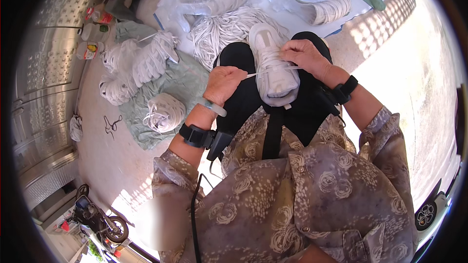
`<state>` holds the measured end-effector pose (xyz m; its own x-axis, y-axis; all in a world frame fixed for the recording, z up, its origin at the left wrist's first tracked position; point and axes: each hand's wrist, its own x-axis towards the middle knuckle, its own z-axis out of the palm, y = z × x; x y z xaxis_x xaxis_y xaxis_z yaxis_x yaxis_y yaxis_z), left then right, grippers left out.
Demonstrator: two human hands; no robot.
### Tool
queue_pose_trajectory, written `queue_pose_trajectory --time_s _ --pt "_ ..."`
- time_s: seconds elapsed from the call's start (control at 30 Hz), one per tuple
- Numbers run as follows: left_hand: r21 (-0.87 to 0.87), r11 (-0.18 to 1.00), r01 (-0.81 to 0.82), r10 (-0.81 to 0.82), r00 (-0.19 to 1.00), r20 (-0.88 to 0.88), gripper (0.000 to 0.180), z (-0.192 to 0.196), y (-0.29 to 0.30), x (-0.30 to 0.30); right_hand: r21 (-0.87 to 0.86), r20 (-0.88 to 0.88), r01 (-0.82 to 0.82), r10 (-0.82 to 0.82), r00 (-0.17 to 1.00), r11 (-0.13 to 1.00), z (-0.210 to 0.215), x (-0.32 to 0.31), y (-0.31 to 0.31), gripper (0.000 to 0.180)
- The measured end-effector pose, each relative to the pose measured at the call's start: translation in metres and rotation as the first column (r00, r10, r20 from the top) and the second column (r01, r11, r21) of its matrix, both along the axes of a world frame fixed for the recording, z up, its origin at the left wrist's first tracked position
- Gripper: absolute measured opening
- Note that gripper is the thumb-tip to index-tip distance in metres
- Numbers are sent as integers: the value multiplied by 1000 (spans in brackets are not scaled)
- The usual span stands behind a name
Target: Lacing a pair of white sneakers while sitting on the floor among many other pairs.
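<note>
A white lace-up sneaker lies between my knees, its toe pointing away from me and its heel end toward me. My left hand is closed in a pinch on a white shoelace at the shoe's left side. The lace runs across the shoe's upper part toward my right hand. That hand is curled at the shoe's right side, fingertips against the lacing, gripping lace there; the exact hold is partly hidden by the fingers.
Beyond my knees lies a heap of loose white laces. White shoes in clear plastic lie behind it. To the left, laced shoes and a single shoe rest on a green cloth. A plastic jar stands by the metal door.
</note>
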<state>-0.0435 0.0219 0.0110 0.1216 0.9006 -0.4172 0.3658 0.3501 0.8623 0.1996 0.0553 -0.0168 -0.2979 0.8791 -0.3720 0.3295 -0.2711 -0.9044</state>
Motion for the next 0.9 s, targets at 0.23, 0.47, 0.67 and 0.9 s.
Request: queue_pose_trajectory --time_s 0.23,0.47,0.67,0.9 --pt "543 581 606 1 667 -745 24 0 -17 -12 534 341 -287 108 934 795 17 21 -42 17" --pt "475 491 730 6 542 -840 9 -3 -19 -38 581 705 -553 -28 709 597 31 39 -52 6" --pt "433 604 669 85 486 -870 4 -7 -21 -72 561 734 -616 12 679 553 29 55 -52 18" --pt "394 701 594 14 541 -841 7 -7 -72 -137 575 779 -663 -72 623 480 24 132 -53 23"
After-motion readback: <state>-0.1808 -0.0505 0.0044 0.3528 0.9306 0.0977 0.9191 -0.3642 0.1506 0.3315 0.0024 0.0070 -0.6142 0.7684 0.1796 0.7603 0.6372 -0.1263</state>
